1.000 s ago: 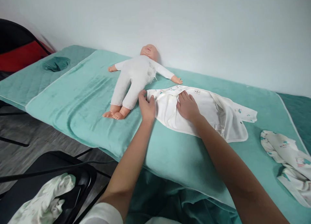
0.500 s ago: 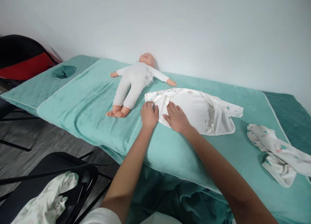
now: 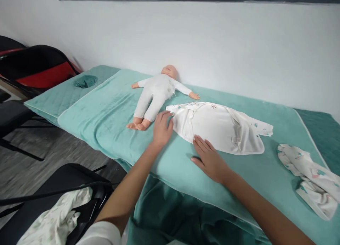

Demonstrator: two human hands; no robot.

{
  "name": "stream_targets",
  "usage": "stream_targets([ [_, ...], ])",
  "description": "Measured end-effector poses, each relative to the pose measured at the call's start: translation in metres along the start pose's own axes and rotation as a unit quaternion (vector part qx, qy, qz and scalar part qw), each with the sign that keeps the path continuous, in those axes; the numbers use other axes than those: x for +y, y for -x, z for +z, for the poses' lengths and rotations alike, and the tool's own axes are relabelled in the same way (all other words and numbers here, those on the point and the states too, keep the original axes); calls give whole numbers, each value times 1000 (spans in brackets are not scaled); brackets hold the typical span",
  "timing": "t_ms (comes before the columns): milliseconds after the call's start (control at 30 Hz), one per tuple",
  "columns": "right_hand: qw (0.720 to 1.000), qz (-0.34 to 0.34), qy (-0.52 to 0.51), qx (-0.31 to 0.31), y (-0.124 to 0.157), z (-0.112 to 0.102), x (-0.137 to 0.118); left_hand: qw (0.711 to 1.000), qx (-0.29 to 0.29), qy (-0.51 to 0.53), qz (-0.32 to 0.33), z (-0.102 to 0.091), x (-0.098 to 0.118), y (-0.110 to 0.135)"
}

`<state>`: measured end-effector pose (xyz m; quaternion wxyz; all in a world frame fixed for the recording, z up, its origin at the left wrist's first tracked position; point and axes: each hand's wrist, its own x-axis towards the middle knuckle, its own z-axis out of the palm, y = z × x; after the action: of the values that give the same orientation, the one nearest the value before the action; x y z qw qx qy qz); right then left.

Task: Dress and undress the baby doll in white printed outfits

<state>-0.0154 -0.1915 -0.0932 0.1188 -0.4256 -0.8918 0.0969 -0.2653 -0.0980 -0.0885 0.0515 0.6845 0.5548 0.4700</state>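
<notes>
A baby doll in a white bodysuit lies on its back on a teal-covered table, head toward the wall. To its right a white baby garment with small prints is spread flat, inside up. My left hand rests flat on the teal cover, fingers out, touching the garment's left edge. My right hand lies open on the cover just in front of the garment's lower hem, holding nothing.
A second crumpled printed garment lies at the table's right end. A black chair at lower left carries another printed cloth. Black and red chairs stand at far left. A white wall runs behind the table.
My right hand has slid off the garment toward me and now rests on the cover. My left hand has stayed at the garment's left edge. The view has tilted upward.
</notes>
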Motion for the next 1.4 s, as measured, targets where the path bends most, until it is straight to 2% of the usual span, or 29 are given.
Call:
stream_targets([
  [67, 999, 7, -53, 5, -12, -12, 5, 1000, 21, -1, -9, -24, -17, -23],
  [133, 993, 31, -106, 35, -48, -24, 14, 999, 26, -17, -33, -45, -42, -49],
  [200, 985, 58, -144, 76, -106, -31, 28, 997, -7, -38, -72, -58, -73, -75],
  [267, 980, 85, -151, 97, -176, -33, 44, 989, -53, -38, -133, -63, -100, -95],
  [400, 971, 164, -104, 137, -311, -25, 74, 959, -122, 45, -253, -65, -132, -125],
  [467, 965, 207, -109, 117, -360, -22, 87, 925, -157, 142, -316, -65, -136, -137],
  [533, 952, 248, -159, 88, -395, -23, 96, 862, -201, 259, -387, -66, -138, -146],
  [600, 932, 271, -230, 75, -416, -27, 104, 793, -238, 350, -439, -64, -138, -152],
  [667, 914, 260, -300, 77, -426, -35, 107, 756, -247, 397, -458, -62, -136, -154],
  [767, 897, 228, -368, 89, -415, -55, 106, 754, -226, 420, -452, -58, -120, -152],
  [867, 896, 237, -363, 98, -377, -86, 106, 761, -227, 431, -429, -55, -83, -143],
  [1000, 912, 270, -292, 103, -296, -132, 120, 756, -241, 470, -387, -40, -8, -113],
  [1133, 918, 297, -237, 116, -206, -164, 141, 738, -257, 510, -360, -7, 66, -66],
  [1267, 913, 330, -199, 132, -138, -171, 158, 712, -282, 538, -351, 29, 116, -25],
  [1400, 904, 369, -181, 116, -106, -157, 172, 696, -273, 557, -361, 60, 139, -2],
])
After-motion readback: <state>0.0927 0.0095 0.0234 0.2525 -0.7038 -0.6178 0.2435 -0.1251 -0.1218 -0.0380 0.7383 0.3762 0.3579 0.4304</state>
